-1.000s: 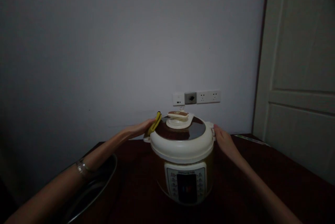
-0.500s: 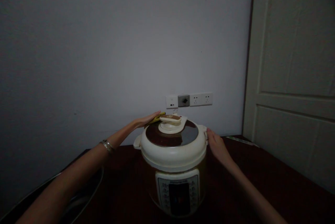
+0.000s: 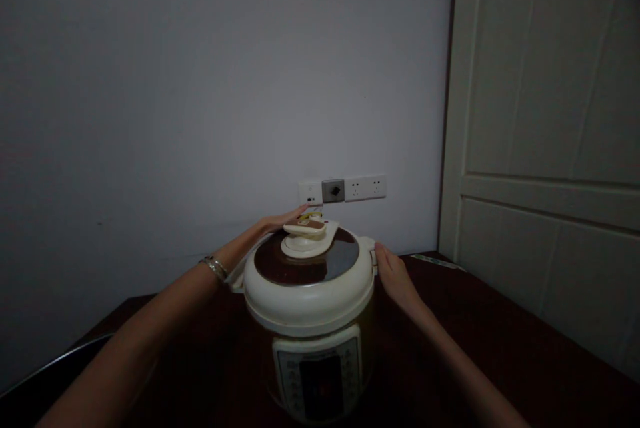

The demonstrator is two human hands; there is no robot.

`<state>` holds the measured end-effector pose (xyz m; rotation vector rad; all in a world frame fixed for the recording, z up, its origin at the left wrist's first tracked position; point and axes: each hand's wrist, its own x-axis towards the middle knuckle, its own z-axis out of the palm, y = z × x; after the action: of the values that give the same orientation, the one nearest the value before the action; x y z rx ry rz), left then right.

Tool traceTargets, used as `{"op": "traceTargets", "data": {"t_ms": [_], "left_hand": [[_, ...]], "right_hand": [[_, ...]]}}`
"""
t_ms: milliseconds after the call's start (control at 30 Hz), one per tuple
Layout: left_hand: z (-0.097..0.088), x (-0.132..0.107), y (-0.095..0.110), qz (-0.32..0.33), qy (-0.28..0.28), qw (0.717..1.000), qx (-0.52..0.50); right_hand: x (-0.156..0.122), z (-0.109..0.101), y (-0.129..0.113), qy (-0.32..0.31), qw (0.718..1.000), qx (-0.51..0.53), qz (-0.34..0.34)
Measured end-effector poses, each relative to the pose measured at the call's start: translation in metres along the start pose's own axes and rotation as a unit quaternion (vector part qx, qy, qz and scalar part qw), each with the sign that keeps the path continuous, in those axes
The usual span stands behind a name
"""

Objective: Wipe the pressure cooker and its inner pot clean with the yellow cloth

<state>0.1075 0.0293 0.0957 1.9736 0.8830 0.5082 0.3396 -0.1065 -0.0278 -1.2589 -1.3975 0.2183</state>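
A cream electric pressure cooker (image 3: pixel 310 295) with a brown-topped lid and a cream knob (image 3: pixel 304 239) stands on a dark wooden table (image 3: pixel 500 348), its control panel (image 3: pixel 317 375) facing me. My left hand (image 3: pixel 277 222) reaches over the back left of the lid, fingers laid flat on a yellow cloth (image 3: pixel 305 219) that barely shows beside the knob. A bracelet (image 3: pixel 215 268) is on that wrist. My right hand (image 3: pixel 393 273) rests against the cooker's right side at the lid's rim, fingers stretched out and holding nothing.
A strip of wall sockets (image 3: pixel 343 189) sits on the grey wall just behind the cooker. A cream panelled door (image 3: pixel 550 148) stands at the right. The rim of a metal basin (image 3: pixel 50 368) shows at the lower left. The room is dim.
My left hand slid with the yellow cloth from the lid's left edge up and round to behind the knob. The view shifted right, so the cooker appears lower left. The right hand stayed on its side.
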Motion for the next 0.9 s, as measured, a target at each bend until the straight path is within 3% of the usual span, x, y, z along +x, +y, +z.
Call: {"op": "traceTargets", "data": {"t_ms": [133, 233, 433, 633, 733, 833, 900], "left_hand": [[-0.004, -0.017, -0.004, -0.018, -0.043, 0.999, 0.022], [-0.003, -0.04, -0.005, 0.001, -0.044, 0.998, 0.045], [0.004, -0.099, -0.003, 0.083, 0.052, 0.988, 0.117], [0.03, -0.159, -0.001, 0.102, 0.1, 0.952, 0.27], [0.049, -0.185, -0.001, 0.131, 0.088, 0.919, 0.361], [0.059, -0.193, 0.001, 0.141, 0.079, 0.902, 0.401], [0.056, -0.181, 0.001, 0.133, 0.106, 0.907, 0.386]], "right_hand": [[0.0, 0.0, 0.0, 0.0, 1.0, -0.005, -0.005], [0.0, 0.0, -0.001, 0.002, 1.0, 0.001, -0.004], [0.0, 0.001, 0.004, 0.004, 1.0, 0.007, -0.006], [0.0, 0.002, 0.008, 0.01, 1.0, 0.002, 0.001], [-0.001, 0.003, 0.01, 0.012, 1.0, 0.0, 0.002], [0.0, 0.003, 0.013, 0.012, 1.0, 0.004, 0.001], [0.001, 0.003, 0.014, 0.009, 1.0, 0.007, 0.0]]}}
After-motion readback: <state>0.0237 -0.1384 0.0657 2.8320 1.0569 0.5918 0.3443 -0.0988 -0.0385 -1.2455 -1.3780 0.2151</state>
